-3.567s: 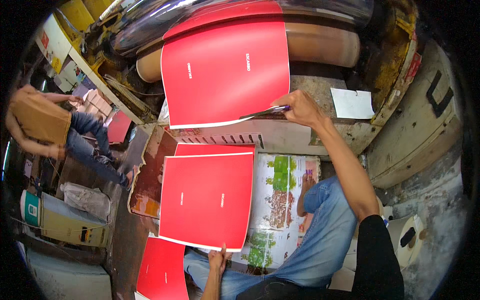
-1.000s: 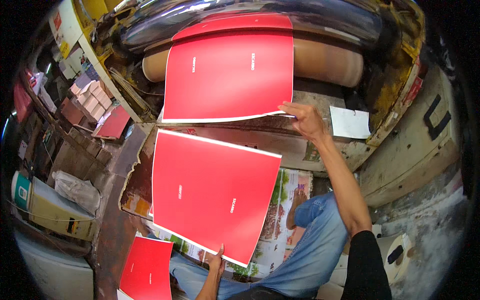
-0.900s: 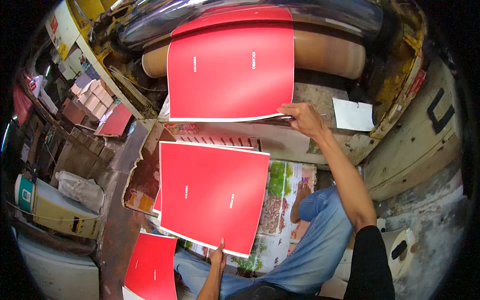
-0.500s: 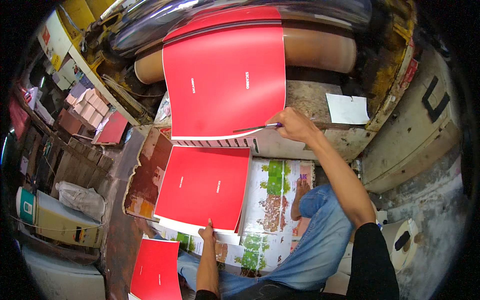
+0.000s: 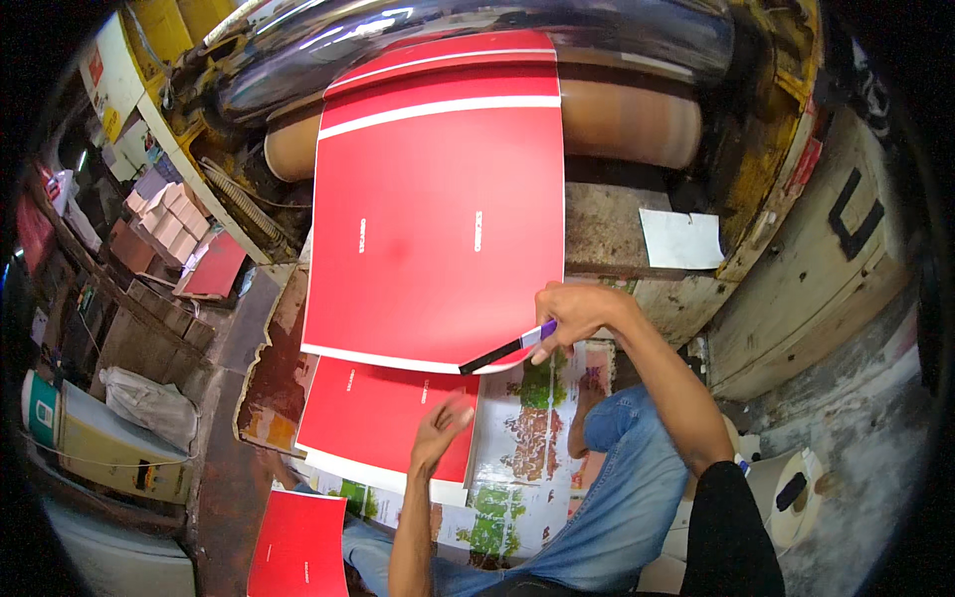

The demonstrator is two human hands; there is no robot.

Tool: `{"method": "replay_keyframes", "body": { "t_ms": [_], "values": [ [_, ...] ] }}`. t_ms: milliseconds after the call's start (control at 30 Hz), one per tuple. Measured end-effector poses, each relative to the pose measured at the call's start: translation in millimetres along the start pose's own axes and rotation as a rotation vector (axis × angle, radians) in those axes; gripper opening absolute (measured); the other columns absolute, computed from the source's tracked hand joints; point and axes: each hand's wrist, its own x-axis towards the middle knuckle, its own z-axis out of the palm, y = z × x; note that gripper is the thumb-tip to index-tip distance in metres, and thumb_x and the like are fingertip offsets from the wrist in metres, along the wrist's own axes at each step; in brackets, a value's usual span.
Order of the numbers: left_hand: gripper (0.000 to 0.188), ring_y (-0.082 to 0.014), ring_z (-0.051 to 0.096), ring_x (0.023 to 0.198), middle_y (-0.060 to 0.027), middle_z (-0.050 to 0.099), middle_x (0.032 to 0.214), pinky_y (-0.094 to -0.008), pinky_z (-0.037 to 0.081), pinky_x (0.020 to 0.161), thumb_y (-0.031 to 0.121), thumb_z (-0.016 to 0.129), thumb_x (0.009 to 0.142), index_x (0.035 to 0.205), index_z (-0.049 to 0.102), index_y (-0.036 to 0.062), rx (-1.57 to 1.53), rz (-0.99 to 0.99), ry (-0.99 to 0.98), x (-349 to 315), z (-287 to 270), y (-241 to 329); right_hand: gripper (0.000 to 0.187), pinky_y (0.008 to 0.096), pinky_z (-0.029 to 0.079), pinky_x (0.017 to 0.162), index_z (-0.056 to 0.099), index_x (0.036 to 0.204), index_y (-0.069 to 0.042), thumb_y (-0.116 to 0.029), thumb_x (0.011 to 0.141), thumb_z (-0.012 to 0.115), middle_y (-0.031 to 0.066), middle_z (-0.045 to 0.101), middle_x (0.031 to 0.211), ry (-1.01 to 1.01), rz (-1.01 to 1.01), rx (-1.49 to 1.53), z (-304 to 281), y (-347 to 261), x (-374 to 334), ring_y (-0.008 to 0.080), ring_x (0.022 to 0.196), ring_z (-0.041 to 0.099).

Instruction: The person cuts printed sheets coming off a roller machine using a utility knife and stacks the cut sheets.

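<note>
A glossy red sheet [image 5: 418,289] with white bands hangs from the rollers toward me. My right hand [image 5: 582,310] is closed round a utility knife [image 5: 505,348] with a purple and white handle. Its long black blade lies across the sheet's lower right edge, and my fingers are at that corner. Whether they also pinch the sheet, I cannot tell. Below, the hanging sheet overlaps part of a pile of red sheets [image 5: 383,423] with white margins. My left hand [image 5: 441,430], slightly blurred, is over the pile's right side with its fingers apart and nothing in them.
A shiny metal roller [image 5: 477,45] and a brown roller [image 5: 632,124] span the machine ahead. White paper [image 5: 681,239] lies on its ledge. Another red sheet [image 5: 296,542] is at lower left. A printed sheet [image 5: 527,448] lies beneath the pile. A pale cabinet [image 5: 796,269] stands right.
The red sheet has come farther down from the rollers, now overlapping the pile. My right hand moved down with the knife. My left hand left the pile's near edge and rose up and right.
</note>
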Motion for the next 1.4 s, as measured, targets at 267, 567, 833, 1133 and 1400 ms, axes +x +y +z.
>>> {"method": "replay_keyframes", "body": {
  "t_ms": [267, 567, 833, 1133, 1400],
  "values": [
    [0.039, -0.0265, 0.06, 0.109, -0.0164, 0.057, 0.122, -0.04, 0.05, 0.098, 0.001, 0.059, 0.091, 0.127, 0.045, -0.0042, -0.813, 0.195, 0.226, 26.1, 80.4, 37.4, 0.032, 0.023, 0.046, 0.044, 0.074, 0.09, -0.004, -0.034, 0.078, 0.078, 0.0034, 0.069, 0.065, -0.248, -0.071, 0.301, 0.4, -9.9, -3.4, 0.0076, 0.053, 0.063],
    [0.045, -0.0206, 0.056, 0.115, -0.0148, 0.053, 0.126, -0.0326, 0.051, 0.099, 0.001, 0.062, 0.09, 0.13, 0.042, -0.003, -0.839, 0.037, 0.2, -29.6, 61.9, 5.6, 0.029, 0.0199, 0.039, 0.038, 0.061, 0.113, -0.002, -0.024, 0.094, 0.06, 0.0035, 0.062, 0.069, 1.083, 0.046, 0.69, -35.5, 48.7, -2.6, 0.0048, 0.045, 0.05],
    [0.041, -0.0217, 0.057, 0.113, -0.0153, 0.054, 0.125, -0.0335, 0.052, 0.097, 0.002, 0.06, 0.092, 0.129, 0.044, -0.0026, -0.821, -0.043, 0.205, -76.7, 41.4, -11.5, 0.032, 0.0209, 0.038, 0.038, 0.063, 0.111, -0.001, -0.028, 0.095, 0.059, 0.0042, 0.063, 0.071, 1.216, 0.076, 0.644, -44.9, 66.1, 14.3, 0.0055, 0.044, 0.05],
    [0.044, -0.0214, 0.056, 0.116, -0.0148, 0.055, 0.127, -0.0357, 0.049, 0.101, 0.002, 0.06, 0.092, 0.132, 0.043, 0.0001, -0.831, -0.052, 0.226, -115.2, 30.3, -31.6, 0.032, 0.0221, 0.037, 0.037, 0.064, 0.112, -0.001, -0.027, 0.093, 0.061, 0.0032, 0.062, 0.069, 0.992, 0.128, 0.613, -26.4, 87.7, 8.1, 0.0062, 0.043, 0.049],
    [0.049, -0.0262, 0.056, 0.116, -0.0138, 0.053, 0.127, -0.044, 0.05, 0.098, 0.001, 0.062, 0.09, 0.133, 0.04, 0.0034, -0.811, -0.127, 0.303, -146.1, 18.1, -47.8, 0.024, 0.0243, 0.038, 0.039, 0.06, 0.099, -0.003, -0.027, 0.095, 0.056, 0.0015, 0.058, 0.062, 0.845, 0.193, 0.618, 6.9, 80.6, 3.3, 0.0069, 0.043, 0.049]
  ]
}}
